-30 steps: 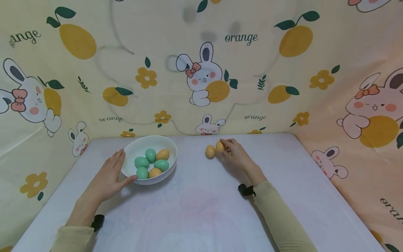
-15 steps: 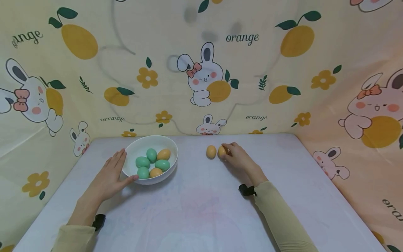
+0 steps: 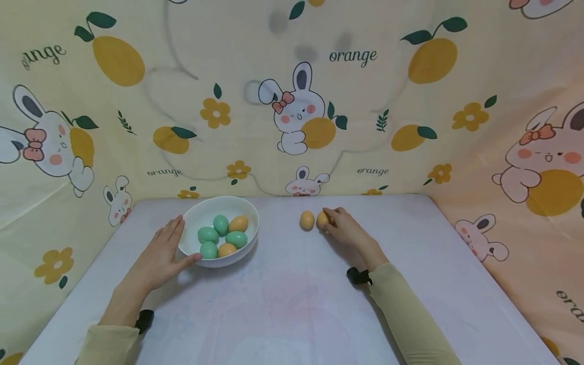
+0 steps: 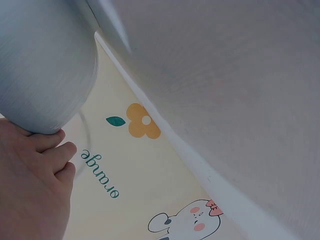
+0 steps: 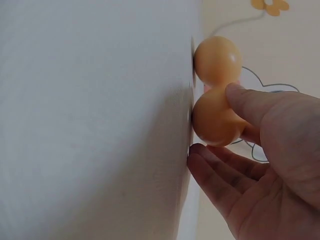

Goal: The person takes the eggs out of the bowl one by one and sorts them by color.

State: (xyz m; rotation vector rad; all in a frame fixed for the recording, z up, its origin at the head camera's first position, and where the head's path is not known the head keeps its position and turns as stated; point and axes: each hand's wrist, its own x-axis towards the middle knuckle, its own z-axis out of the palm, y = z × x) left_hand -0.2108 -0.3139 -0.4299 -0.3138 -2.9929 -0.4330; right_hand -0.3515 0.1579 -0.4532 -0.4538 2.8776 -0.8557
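One table (image 3: 283, 317): pale surface beneath the bowl and the loose eggs. Use as a rest for the eggs; avoid scraping knuckles across it.
White bowl (image 3: 234, 207): set on the left of the table, with four green eggs (image 3: 208, 234) and two yellow eggs (image 3: 239, 223) inside. Steady without tipping.
Left hand (image 3: 155, 253): laid against the bowl's left side, with fingers outstretched, thumb at the near rim, nothing gripped. Press only enough to check sliding.
Right hand (image 3: 345, 229): narrowed to a pinch on one yellow egg, with spare fingers just beside it. Move from the wrist slowly.
Held egg (image 5: 212, 120): apparently resting on the table under thumb and finger. Squeeze lightly; smooth shell, likely to roll or slip.
Free egg (image 3: 307, 220): just left of the held egg, on the table. Avoid nudging.
Egg gap: narrow in the head view. Lift clear, not sideways.
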